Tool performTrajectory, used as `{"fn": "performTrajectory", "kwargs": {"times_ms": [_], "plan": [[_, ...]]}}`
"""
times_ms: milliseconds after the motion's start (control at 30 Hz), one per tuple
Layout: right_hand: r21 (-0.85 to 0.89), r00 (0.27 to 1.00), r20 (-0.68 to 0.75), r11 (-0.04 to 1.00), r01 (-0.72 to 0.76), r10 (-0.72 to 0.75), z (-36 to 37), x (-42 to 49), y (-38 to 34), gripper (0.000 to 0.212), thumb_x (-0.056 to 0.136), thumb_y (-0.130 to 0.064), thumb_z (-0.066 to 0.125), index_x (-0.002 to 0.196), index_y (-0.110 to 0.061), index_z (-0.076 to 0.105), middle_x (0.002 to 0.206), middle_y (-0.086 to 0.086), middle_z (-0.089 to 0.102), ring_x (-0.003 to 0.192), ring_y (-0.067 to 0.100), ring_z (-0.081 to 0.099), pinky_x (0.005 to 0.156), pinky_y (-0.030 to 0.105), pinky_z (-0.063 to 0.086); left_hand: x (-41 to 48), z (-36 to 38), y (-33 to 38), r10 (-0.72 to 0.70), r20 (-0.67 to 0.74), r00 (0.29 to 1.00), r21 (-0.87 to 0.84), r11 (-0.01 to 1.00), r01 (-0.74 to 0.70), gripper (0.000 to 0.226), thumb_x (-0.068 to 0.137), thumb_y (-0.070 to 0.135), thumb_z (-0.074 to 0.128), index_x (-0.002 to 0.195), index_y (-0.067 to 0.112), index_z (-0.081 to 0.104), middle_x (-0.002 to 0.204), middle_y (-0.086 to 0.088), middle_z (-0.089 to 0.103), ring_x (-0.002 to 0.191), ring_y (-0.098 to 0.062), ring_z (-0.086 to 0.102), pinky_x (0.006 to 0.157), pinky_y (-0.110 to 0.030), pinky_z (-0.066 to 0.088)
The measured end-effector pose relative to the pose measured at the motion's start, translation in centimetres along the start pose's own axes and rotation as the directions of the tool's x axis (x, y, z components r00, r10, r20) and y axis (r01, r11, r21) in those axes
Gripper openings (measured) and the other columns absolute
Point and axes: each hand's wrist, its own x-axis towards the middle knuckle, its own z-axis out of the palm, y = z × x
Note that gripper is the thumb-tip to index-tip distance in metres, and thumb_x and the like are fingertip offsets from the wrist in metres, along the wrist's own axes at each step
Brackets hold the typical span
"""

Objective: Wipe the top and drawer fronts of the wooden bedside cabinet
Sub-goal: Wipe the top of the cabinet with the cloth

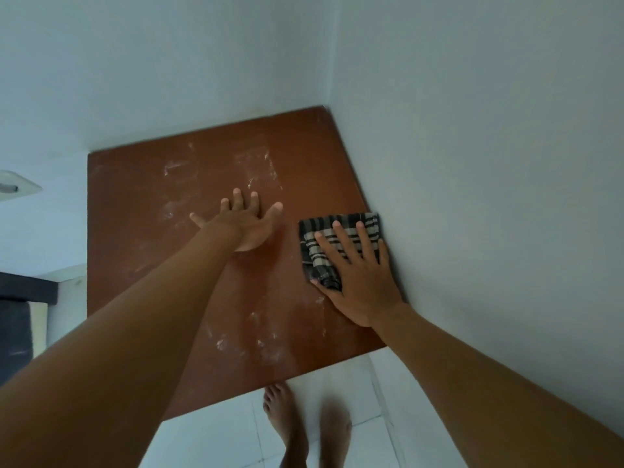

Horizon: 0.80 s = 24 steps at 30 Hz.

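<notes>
Because the cabinet top is a flat, rigid wooden panel, it should take firm downward pressure without shifting; it fills the centre of the frame, wedged into a wall corner at upper right. Pale dusty smears mark its upper middle and lower middle areas. The cloth, dark with light stripes, lies folded at centre right of the panel, touching the right wall. It looks soft and limp, so it is best driven by a flat palm rather than a pinch. The right hand lies flat on it, fingers spread and extended, pressing rather than gripping. The left hand is open and empty, fingers splayed, at the panel's centre; whether it touches the wood cannot be told.

The walls block strokes toward upper right. Open room lies toward the left and lower edges, above the tiled floor. The drawer fronts are out of view.
</notes>
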Motion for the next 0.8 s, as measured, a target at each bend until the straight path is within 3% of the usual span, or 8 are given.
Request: {"fn": "performTrajectory", "kwargs": {"times_ms": [300,467,600,700,800], "plan": [[0.058,1.000,-0.030,0.998,0.009,-0.008,0.8,-9.4,-0.2,0.070,0.094,-0.055,0.037,0.160,-0.040,0.017,0.170,0.000,0.016,0.156,0.036,0.008,0.120,0.063,0.021,-0.3,0.0,0.0,-0.001,-0.005,1.000,0.010,1.000,0.001,0.092,0.086,0.085,-0.004,0.162,0.035,-0.008,0.170,0.003,-0.020,0.158,-0.026,-0.008,0.113,-0.078,-0.008],[0.057,0.996,-0.070,0.997,0.050,-0.046,1.3,-14.2,0.1,0.090,0.076,-0.031,0.079,0.155,-0.033,0.036,0.164,0.001,0.032,0.151,0.039,0.027,0.107,0.063,0.042,-0.1,0.2,-0.1,-0.002,-0.014,1.000,0.007,1.000,0.002,0.092,0.085,0.086,-0.003,0.162,0.036,-0.007,0.170,0.004,-0.019,0.158,-0.026,-0.008,0.113,-0.078,-0.008],[0.127,0.995,-0.082,0.990,0.064,-0.054,1.4,-18.2,0.2,0.097,0.058,-0.021,0.093,0.144,-0.029,0.050,0.154,0.000,0.049,0.128,0.040,0.054,0.083,0.046,0.058,-0.4,0.0,-0.2,0.004,0.000,1.000,-0.007,1.000,-0.004,0.093,0.085,0.086,-0.002,0.162,0.036,-0.007,0.170,0.003,-0.018,0.158,-0.025,-0.008,0.113,-0.078,-0.008],[0.188,0.991,-0.015,0.973,0.132,-0.131,0.2,-20.3,-0.3,0.091,0.049,-0.026,0.096,0.132,-0.026,0.058,0.137,-0.004,0.061,0.097,0.024,0.068,0.069,0.029,0.059,-1.1,-0.8,-0.1,0.005,0.004,1.000,-0.017,1.000,-0.005,0.093,0.085,0.086,-0.002,0.163,0.035,-0.005,0.170,0.003,-0.017,0.159,-0.026,-0.007,0.113,-0.078,-0.008],[0.177,0.977,0.075,0.967,0.185,-0.201,-1.1,-20.6,-0.9,0.095,0.050,-0.036,0.097,0.134,-0.026,0.053,0.131,-0.005,0.067,0.102,0.017,0.069,0.073,0.026,0.060,-1.7,-1.9,-0.5,0.041,0.010,0.999,-0.016,0.999,-0.041,0.093,0.085,0.087,-0.001,0.162,0.036,0.001,0.171,0.003,-0.014,0.158,-0.029,-0.004,0.116,-0.075,-0.006]]}}
